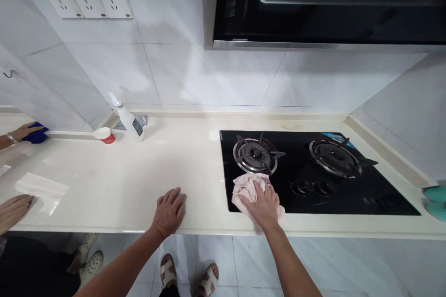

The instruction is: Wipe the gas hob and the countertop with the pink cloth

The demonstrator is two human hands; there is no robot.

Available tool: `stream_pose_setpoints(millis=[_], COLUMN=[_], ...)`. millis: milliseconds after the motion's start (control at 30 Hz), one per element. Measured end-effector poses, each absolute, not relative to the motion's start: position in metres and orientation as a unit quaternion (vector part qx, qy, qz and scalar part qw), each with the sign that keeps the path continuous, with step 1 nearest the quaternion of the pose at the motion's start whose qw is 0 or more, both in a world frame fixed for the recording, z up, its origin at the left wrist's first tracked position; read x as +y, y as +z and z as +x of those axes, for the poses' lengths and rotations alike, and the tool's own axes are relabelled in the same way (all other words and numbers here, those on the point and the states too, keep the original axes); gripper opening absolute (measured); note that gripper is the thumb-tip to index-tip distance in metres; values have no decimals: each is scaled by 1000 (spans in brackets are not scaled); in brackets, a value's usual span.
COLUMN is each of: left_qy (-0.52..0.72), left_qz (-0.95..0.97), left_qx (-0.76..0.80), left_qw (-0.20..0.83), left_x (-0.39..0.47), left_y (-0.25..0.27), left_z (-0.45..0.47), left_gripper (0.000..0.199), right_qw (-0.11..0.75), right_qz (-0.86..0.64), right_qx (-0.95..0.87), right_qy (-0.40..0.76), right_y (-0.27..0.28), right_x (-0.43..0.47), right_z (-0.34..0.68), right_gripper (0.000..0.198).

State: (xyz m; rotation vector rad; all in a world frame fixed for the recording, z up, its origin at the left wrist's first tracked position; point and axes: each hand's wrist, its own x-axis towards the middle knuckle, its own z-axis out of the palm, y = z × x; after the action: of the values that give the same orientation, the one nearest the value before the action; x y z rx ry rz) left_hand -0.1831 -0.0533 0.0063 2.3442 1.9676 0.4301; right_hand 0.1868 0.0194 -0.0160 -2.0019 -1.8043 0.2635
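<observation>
Our right hand (264, 205) has its fingers clamped on the crumpled pale-pink cloth (241, 187) directly beneath them at the rectangular black glass hob (348, 199)'s near-left corner, while our left hand (169, 211), fingers loosely apart, rests farther left on the glossy cream counter (195, 162).

The cloth (244, 189) looks matt, the hob (296, 158) glossy and smooth.

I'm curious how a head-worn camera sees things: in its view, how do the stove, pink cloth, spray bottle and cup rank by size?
Largest to smallest:
1. Stove, by far
2. Pink cloth, partly hidden by the right hand
3. Spray bottle
4. Cup
</observation>
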Motion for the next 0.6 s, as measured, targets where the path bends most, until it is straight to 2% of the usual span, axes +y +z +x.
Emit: stream_pose_setpoints(millis=[100,200,300,400,500,600], left_qy=[138,136,133,129,131,137], left_qz=[759,761,765,769,768,764], left_qx=[636,634,630,627,627,631], left_qw=[21,15,11,6,1,-3], left_x=[-53,-53,-53,-52,-50,-50], left_y=[5,4,4,5,5,4], left_z=[-184,-184,-186,-188,-188,-187], left_gripper=[35,36,36,37,36,35], right_qw=[205,223,242,246,277,351], right_qz=[-719,-650,-566,-517,-480,-536], right_qx=[-660,-719,-772,-797,-789,-707], right_qy=[75,108,160,191,265,299], right_y=[-8,7,17,17,12,8], right_x=[46,55,31,-23,-79,-104], right_z=[152,105,57,33,51,118], right_gripper=[80,59,40,40,44,37])
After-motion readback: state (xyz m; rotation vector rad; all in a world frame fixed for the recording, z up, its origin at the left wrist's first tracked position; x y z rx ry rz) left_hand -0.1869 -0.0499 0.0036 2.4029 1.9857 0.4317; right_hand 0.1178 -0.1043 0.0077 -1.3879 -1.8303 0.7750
